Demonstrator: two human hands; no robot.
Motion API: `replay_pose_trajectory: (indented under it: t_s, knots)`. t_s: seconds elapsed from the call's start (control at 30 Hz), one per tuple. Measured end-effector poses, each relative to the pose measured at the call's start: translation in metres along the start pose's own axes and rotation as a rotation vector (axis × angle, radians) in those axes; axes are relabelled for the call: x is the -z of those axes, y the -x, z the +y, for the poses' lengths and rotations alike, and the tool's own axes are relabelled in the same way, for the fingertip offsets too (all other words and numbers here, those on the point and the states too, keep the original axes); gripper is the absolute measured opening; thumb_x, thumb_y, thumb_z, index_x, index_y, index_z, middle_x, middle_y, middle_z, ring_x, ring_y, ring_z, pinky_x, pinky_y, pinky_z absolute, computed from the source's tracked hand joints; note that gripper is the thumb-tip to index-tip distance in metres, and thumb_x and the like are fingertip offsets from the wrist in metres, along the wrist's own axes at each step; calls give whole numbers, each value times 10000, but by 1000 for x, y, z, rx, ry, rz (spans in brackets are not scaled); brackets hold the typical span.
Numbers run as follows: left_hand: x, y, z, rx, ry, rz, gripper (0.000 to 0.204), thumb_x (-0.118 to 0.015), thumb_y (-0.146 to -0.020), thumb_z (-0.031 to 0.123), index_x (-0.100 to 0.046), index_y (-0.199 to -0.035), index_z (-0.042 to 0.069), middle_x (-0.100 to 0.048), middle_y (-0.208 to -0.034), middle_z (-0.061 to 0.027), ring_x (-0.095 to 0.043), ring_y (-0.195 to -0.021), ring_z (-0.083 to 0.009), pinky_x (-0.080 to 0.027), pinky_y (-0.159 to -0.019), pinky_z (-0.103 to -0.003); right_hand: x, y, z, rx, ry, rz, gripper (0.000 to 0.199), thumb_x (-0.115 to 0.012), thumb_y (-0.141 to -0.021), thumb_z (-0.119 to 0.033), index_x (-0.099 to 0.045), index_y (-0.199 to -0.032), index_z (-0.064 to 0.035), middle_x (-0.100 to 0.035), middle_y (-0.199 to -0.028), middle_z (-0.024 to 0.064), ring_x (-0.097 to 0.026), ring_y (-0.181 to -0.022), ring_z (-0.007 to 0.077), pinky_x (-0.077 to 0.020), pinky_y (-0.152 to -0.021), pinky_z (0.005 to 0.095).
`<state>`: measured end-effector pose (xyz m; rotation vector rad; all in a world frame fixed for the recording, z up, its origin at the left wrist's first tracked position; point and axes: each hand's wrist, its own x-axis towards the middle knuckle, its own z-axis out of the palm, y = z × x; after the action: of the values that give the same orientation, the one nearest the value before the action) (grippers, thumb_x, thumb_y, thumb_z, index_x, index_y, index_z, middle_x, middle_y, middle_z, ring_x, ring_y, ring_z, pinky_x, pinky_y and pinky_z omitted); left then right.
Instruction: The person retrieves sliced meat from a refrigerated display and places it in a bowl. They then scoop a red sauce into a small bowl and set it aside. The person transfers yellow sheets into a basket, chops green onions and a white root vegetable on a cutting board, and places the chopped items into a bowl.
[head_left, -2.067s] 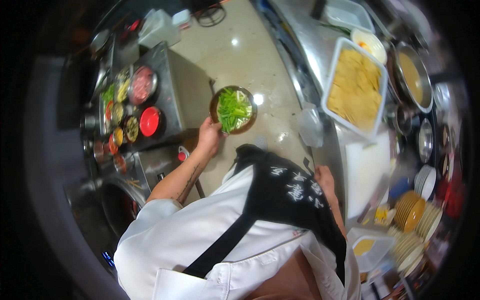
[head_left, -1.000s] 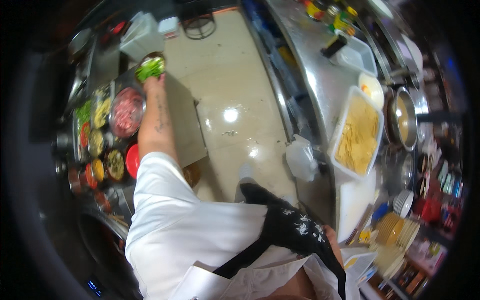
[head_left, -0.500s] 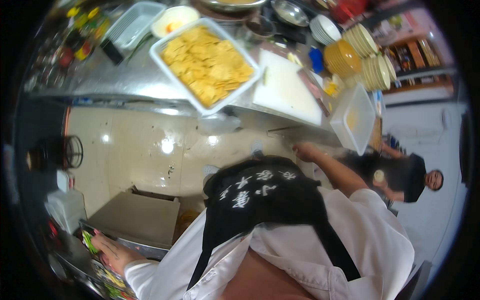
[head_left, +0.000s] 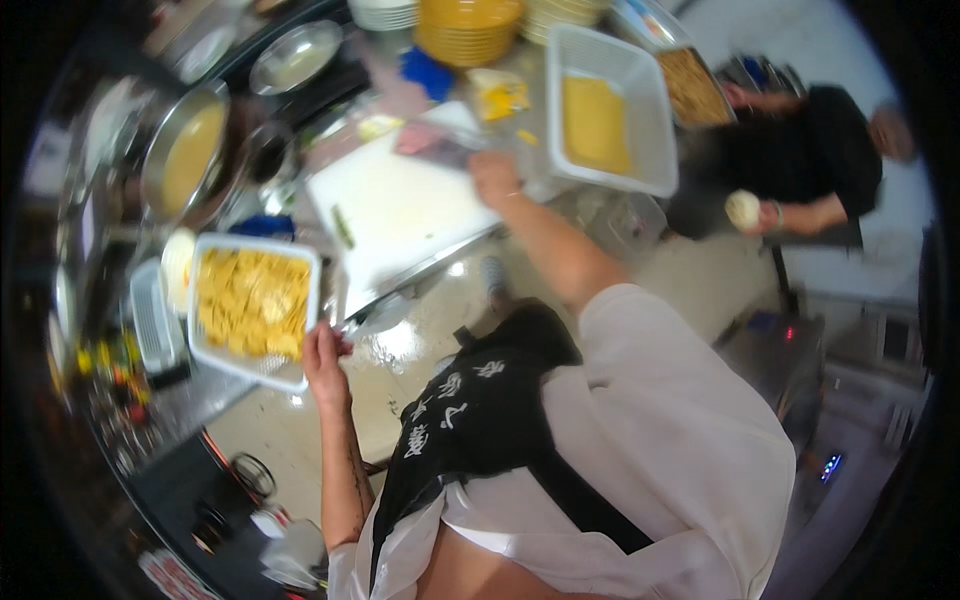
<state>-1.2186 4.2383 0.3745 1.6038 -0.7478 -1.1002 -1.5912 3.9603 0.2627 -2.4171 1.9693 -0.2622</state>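
Note:
On the white cutting board [head_left: 390,215] lies a broad-bladed knife [head_left: 437,146], its blade flat and reflecting pink. My right hand [head_left: 493,178] is closed at its handle end, which the fingers hide. By the near right corner of a white plastic basin [head_left: 250,375] filled with thin yellow square pieces [head_left: 255,300] is my left hand [head_left: 325,362]. Its fingers look curled in and are slightly blurred; whatever they hold is hidden. A small green vegetable piece [head_left: 343,228] rests on the board's left part.
To the right stands a translucent bin [head_left: 655,170] with yellow contents. Stacked yellow bowls [head_left: 468,35], a blue cloth-like item [head_left: 427,72] and a metal bowl of yellow liquid [head_left: 190,150] sit farther back. At right another person [head_left: 800,160] holds something round and pale.
My left hand has come up from the green vegetables at lower left to the basin. My right hand has reached forward onto the knife. The view has turned right.

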Motion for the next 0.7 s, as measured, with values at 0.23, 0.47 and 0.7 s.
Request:
replay_pose_trajectory:
  t_s: [0.23, 0.47, 0.7]
  knots:
    - [-332, -54, 148, -363, -189, -811, 229, -626, -1012, 95, -610, -1223, 8, -667, -1076, -53, -634, -898, -134, -525, -810, -274, 5, 73, 12, -25, -646, -170, 341, -545, -939, -197, -577, -1248, -58, -613, -1204, 246, -656, -1055, 399, -541, -902, 479]
    - [-569, 27, 142, -593, -457, -1359, 575, -774, -909, 222, -528, -1385, 13, -651, -1217, -158, -644, -1063, -221, -523, -936, -376, 75, 122, 83, -39, -948, -599, 428, -681, -861, -117, -636, -1278, -32, -655, -1240, 177, -588, -1184, 274, -443, -1027, 390]
    - [-687, 63, 140, -287, -289, -1387, 634, -785, -884, 322, -516, -1353, -10, -653, -1200, -204, -675, -1043, -307, -566, -864, -391, 179, 120, 129, -222, -1528, -496, 483, -637, -792, -110, -657, -1271, -56, -655, -1302, 179, -555, -1276, 307, -377, -1102, 389]
